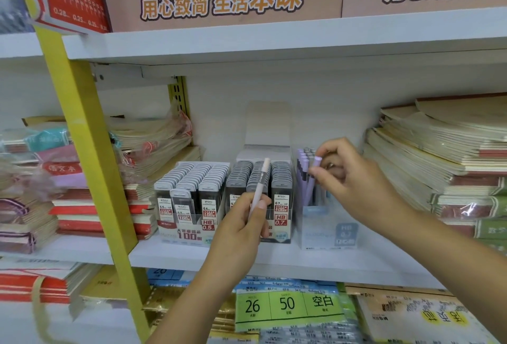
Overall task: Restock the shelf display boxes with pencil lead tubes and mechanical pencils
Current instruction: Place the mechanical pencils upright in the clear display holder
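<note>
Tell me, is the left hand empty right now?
No, the left hand is closed around a pale mechanical pencil held upright in front of the HB 0.7 lead box.

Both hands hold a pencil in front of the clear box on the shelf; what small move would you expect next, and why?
Probably the right hand lowers its purple pencil the rest of the way into the clear display box. Its tip is already among the upright purple pencils there, while the left hand holds a pale pink pencil away from the box, waiting.
</note>
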